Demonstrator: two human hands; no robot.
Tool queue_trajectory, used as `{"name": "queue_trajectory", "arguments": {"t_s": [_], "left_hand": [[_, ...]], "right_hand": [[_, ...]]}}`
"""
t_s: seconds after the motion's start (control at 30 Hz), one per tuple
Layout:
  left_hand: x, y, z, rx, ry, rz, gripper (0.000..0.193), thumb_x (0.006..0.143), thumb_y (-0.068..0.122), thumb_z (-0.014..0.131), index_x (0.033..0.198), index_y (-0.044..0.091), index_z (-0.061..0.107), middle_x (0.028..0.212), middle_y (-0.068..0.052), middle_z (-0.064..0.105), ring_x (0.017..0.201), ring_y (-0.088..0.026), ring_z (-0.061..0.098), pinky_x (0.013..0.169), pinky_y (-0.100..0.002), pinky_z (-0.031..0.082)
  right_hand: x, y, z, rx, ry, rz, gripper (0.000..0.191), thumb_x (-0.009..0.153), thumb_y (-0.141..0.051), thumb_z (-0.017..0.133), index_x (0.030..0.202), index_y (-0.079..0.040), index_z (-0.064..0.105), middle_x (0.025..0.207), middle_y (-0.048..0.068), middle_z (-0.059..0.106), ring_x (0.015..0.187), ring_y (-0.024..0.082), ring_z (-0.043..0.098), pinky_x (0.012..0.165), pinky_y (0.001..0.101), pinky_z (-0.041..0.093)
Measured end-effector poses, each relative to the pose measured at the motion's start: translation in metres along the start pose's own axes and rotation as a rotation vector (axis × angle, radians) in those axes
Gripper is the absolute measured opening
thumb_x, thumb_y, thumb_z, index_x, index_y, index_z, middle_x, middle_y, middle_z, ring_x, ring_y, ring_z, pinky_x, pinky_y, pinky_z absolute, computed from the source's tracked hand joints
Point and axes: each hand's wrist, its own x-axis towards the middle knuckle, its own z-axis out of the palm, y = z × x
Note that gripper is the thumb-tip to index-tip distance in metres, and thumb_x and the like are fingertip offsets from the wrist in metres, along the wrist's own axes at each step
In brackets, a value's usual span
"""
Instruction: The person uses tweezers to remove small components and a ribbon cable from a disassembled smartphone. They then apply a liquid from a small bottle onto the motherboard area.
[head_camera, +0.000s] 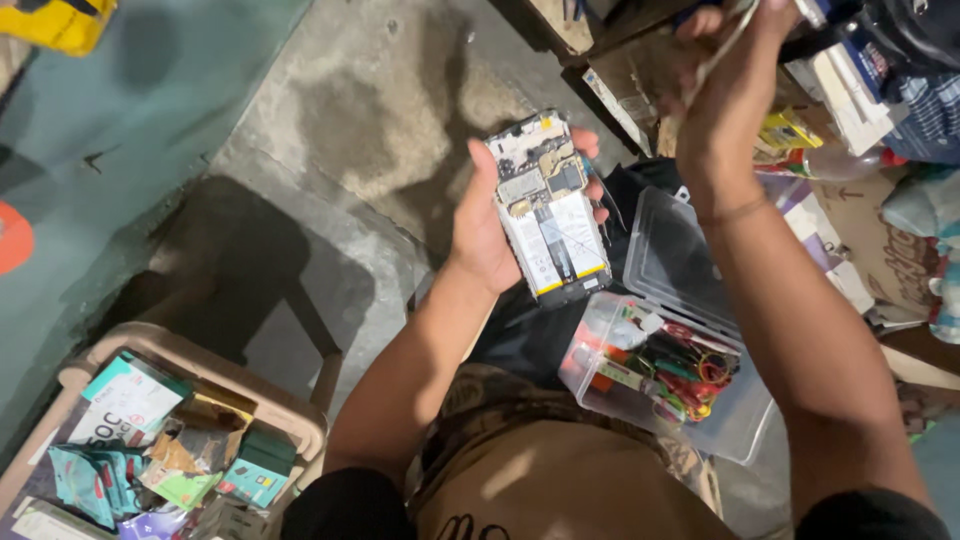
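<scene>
My left hand (483, 232) holds an opened phone (547, 212) with its back cover off, so the circuit board and the white battery face me. My right hand (722, 85) is raised higher and to the right, pinching a thin light strip-like piece (722, 48) that reaches to the top edge of the view. What that piece is I cannot tell. Both forearms come up from the bottom of the view, over my lap.
A clear plastic box (745, 415) of small colourful tools lies open on my lap, its lid (672, 252) tilted up behind. A beige basket (295, 412) of small packages stands at the lower left. Boxes and clutter (850, 95) fill the right. Concrete floor (380, 110) lies ahead.
</scene>
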Motion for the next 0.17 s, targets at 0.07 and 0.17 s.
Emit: {"name": "queue_trajectory", "arguments": {"t_s": [0.07, 0.17], "left_hand": [[-0.003, -0.002, -0.008, -0.022, -0.005, -0.008, 0.091, 0.106, 0.074, 0.036, 0.145, -0.007, 0.049, 0.133, -0.016, 0.06, 0.109, -0.03, 0.066, 0.099, -0.05, 0.056], [-0.014, -0.006, -0.022, -0.044, -0.014, -0.019, 0.096, 0.106, 0.078, 0.032, 0.144, -0.008, 0.05, 0.133, -0.017, 0.06, 0.11, -0.031, 0.067, 0.1, -0.05, 0.056]], "right_hand": [[-0.022, 0.002, -0.018, -0.061, -0.143, -0.008, 0.051, 0.104, -0.063, 0.048, 0.122, -0.015, 0.055, 0.096, -0.001, 0.062, 0.06, 0.007, 0.04, 0.047, 0.0225, 0.029], [-0.056, 0.006, -0.048, -0.242, -0.266, -0.06, 0.058, 0.115, -0.064, 0.05, 0.131, -0.009, 0.057, 0.089, 0.003, 0.055, 0.058, 0.012, 0.04, 0.051, 0.0248, 0.029]]}}
